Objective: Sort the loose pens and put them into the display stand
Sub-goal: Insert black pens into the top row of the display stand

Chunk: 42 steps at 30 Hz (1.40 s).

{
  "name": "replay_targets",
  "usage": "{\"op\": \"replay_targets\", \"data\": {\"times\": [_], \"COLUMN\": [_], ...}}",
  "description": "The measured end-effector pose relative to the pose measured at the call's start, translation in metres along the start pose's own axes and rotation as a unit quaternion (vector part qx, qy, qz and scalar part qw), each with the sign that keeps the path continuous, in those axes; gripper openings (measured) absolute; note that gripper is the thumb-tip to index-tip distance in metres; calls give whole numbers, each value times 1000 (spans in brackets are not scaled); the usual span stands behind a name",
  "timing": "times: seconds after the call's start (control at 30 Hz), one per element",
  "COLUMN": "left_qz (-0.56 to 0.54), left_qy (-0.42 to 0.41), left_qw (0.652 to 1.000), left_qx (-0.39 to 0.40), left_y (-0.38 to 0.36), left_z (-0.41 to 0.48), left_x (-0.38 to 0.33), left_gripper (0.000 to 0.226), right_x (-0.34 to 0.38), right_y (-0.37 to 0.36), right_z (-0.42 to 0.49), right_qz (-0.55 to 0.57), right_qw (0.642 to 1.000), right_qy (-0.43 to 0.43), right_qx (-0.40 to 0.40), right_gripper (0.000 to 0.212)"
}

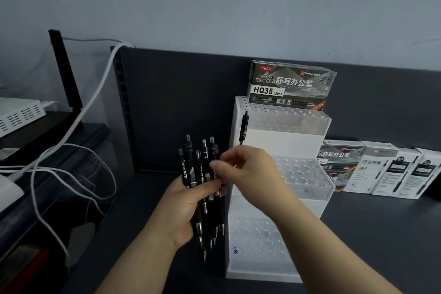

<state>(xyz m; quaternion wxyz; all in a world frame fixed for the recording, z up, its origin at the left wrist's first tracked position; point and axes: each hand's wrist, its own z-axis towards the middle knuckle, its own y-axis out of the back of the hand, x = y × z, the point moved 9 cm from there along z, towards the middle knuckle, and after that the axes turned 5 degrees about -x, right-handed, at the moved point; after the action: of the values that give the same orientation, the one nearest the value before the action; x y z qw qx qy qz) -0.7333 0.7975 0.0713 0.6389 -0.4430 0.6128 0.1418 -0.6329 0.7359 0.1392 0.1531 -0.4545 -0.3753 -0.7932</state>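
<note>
My left hand (185, 207) grips a bundle of several black pens (199, 169), tips pointing down, clickers up. My right hand (248, 169) reaches across from the right and pinches one pen of that bundle near its upper part. The white tiered display stand (281, 141) stands just right of the hands, with rows of round holes on three steps. One black pen (244, 127) stands in a hole at the left end of the top tier. My right forearm crosses in front of the lower steps.
A dark pen box marked HQ35 (290, 86) stands behind the stand's top. More pen boxes (381, 169) lie at the right on the dark table. White cables (71, 126) and a white device (19, 114) are at the left. A dark panel (176, 107) stands behind.
</note>
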Motion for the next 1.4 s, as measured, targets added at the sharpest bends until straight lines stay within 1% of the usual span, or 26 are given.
{"op": "replay_targets", "data": {"times": [0.07,0.13,0.27,0.33,0.4,0.43,0.5,0.57,0.63,0.7,0.8,0.9,1.07,1.17,1.27,1.4], "left_qz": [1,1,16,16,-2,-15,-32,-30,-33,-35,-42,-47,-47,-50,-54,-58], "left_qy": [-7,-8,-19,-21,-12,-5,4,5,9,19,31,30,26,26,27,28], "left_qw": [1000,1000,998,998,999,999,999,999,999,999,997,996,997,997,996,996], "left_qx": [16,27,49,56,49,36,0,-23,-30,-36,-54,-63,-63,-61,-61,-63], "left_y": [-5,-7,-9,-12,-12,-10,-3,1,2,3,6,8,13,14,12,11], "left_z": [-1,-1,0,1,2,4,6,7,6,7,8,8,6,4,2,-1], "left_x": [0,0,-5,-7,-6,-4,-2,-2,-1,3,8,9,8,8,8,7], "left_gripper": [23,23,27,28,26,27,30,32,26,15,8,8,11,10,9,10], "right_x": [-6,-11,-10,-8,-6,-5,-5,-1,4,5,-2,-15,-30,-32,-31,-31], "right_y": [-11,-13,-14,-12,-3,7,35,66,88,92,80,67,51,47,46,46], "right_z": [-4,-4,-6,-6,-2,3,12,18,20,21,29,38,39,39,39,40], "right_qz": [73,132,215,235,240,246,262,267,225,163,81,16,-93,-145,-175,-177], "right_qw": [995,986,964,959,962,964,962,954,952,958,970,975,978,976,973,973], "right_qy": [-42,-71,-81,-83,-78,-76,-63,-32,8,28,27,14,1,1,0,-6], "right_qx": [50,77,131,135,100,63,-36,-134,-205,-233,-228,-222,-187,-165,-151,-149], "right_gripper": [17,16,10,10,11,11,8,8,9,7,10,10,19,17,16,15]}}
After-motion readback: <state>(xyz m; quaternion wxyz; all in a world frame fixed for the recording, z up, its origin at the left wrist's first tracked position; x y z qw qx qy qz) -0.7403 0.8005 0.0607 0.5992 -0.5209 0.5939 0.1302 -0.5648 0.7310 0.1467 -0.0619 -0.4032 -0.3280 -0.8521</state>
